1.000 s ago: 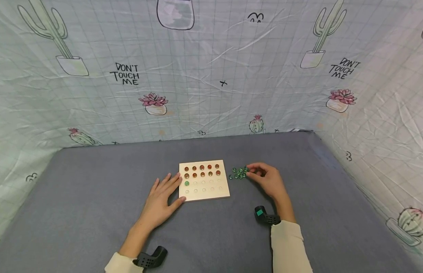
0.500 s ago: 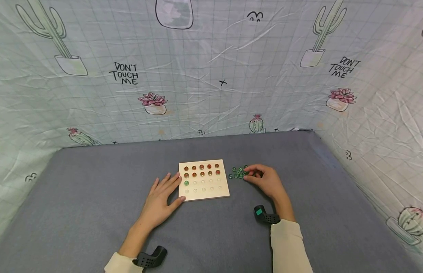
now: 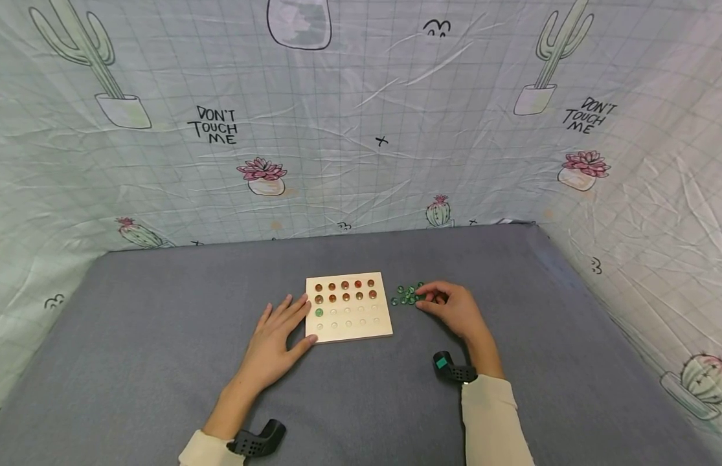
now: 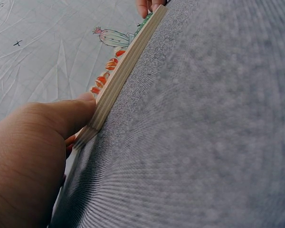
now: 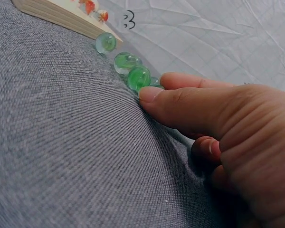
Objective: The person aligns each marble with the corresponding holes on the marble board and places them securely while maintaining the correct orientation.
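Note:
My left hand point(image 3: 273, 346) rests beside a pale wooden board point(image 3: 366, 327), its fingertips along the left edge and thumb at the near left corner. In the board's two far rows sit orange-red marbles point(image 3: 345, 285). One green marble point(image 3: 319, 312) occupies the third row's leftmost hollow; the other hollows in the two near rows are bare. Right of the board lies a cluster of loose green marbles point(image 3: 400, 290). My right hand point(image 3: 454, 307) is at the cluster's right side, thumb and forefinger apart around it. In the right wrist view, the thumb tip meets a green marble point(image 5: 139, 78).
A grey cloth point(image 3: 366, 401) covers the table. Behind it and along the sides hangs a white curtain point(image 3: 337, 162) with cactus drawings. Each wrist carries a black camera mount, such as the left mount point(image 3: 258, 440).
My right hand has shifted slightly left and nearer, its fingertips moving farther over the green marbles. My left hand and the board have stayed in place.

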A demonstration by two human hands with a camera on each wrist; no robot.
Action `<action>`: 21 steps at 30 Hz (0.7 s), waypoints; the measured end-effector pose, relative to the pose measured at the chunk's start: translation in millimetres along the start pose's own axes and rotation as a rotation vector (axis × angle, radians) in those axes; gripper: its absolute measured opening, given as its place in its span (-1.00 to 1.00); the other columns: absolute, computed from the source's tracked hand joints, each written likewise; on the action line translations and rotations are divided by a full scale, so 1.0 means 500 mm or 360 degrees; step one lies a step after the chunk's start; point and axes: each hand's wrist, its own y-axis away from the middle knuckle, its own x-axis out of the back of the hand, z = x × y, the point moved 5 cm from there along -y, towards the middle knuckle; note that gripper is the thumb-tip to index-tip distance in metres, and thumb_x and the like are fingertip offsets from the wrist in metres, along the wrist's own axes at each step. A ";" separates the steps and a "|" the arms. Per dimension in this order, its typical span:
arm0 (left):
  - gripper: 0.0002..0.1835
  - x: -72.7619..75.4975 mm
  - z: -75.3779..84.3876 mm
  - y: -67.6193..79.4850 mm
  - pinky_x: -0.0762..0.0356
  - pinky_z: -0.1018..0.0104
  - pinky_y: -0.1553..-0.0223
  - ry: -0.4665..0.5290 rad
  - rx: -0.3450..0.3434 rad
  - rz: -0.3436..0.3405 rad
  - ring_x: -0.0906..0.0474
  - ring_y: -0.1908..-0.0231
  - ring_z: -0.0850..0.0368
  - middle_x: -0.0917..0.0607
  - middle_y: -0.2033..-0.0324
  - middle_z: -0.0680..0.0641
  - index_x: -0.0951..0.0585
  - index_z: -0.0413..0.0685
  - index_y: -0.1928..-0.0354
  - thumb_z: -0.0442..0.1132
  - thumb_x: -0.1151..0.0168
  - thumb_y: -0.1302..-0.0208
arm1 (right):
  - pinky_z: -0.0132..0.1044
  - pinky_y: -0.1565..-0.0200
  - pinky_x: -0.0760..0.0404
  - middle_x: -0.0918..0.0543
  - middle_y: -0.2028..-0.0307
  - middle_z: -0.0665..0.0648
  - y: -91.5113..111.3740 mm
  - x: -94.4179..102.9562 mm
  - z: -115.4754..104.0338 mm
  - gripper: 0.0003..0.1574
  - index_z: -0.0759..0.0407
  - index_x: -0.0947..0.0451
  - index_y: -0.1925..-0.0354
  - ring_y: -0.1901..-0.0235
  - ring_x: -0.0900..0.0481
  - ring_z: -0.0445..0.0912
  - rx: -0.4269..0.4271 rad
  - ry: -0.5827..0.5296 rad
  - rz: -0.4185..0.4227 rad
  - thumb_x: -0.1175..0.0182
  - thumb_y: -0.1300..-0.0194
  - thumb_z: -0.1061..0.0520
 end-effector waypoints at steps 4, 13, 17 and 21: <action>-0.28 -0.001 -0.001 0.000 0.17 -0.17 -0.37 -0.0009 0.0000 0.0001 -0.11 -0.38 -0.13 -0.33 -0.36 -0.05 -0.38 -0.11 -0.36 0.06 -0.29 -0.22 | -0.35 0.56 -0.32 -0.57 0.49 0.03 -0.001 -0.001 0.001 -0.82 0.06 -0.71 0.27 0.59 -0.36 -0.09 -0.0006 0.0007 -0.0006 -0.44 -0.09 0.16; -0.28 0.000 0.001 -0.002 0.17 -0.17 -0.37 -0.0004 -0.0002 -0.0005 -0.11 -0.38 -0.14 -0.33 -0.36 -0.06 -0.38 -0.12 -0.35 0.05 -0.28 -0.22 | -0.35 0.56 -0.29 -0.57 0.49 0.03 -0.001 -0.001 0.001 -0.81 0.07 -0.71 0.25 0.59 -0.35 -0.08 -0.0034 0.0026 -0.0021 -0.44 -0.09 0.16; -0.29 0.001 0.002 -0.002 0.18 -0.17 -0.37 0.0004 -0.0003 -0.0006 -0.11 -0.38 -0.15 -0.33 -0.36 -0.06 -0.38 -0.13 -0.35 0.04 -0.28 -0.23 | -0.35 0.56 -0.30 -0.57 0.49 0.02 -0.001 -0.002 0.000 -0.80 0.07 -0.71 0.25 0.59 -0.36 -0.09 -0.0037 0.0043 -0.0017 -0.44 -0.09 0.16; -0.29 0.001 0.002 -0.002 0.18 -0.17 -0.37 0.0000 0.0000 -0.0007 -0.11 -0.38 -0.15 -0.33 -0.36 -0.06 -0.38 -0.13 -0.35 0.05 -0.28 -0.23 | -0.35 0.56 -0.31 -0.58 0.50 0.00 -0.001 0.000 -0.002 -0.81 0.07 -0.72 0.25 0.59 -0.36 -0.10 -0.0026 0.0074 -0.0002 -0.44 -0.09 0.15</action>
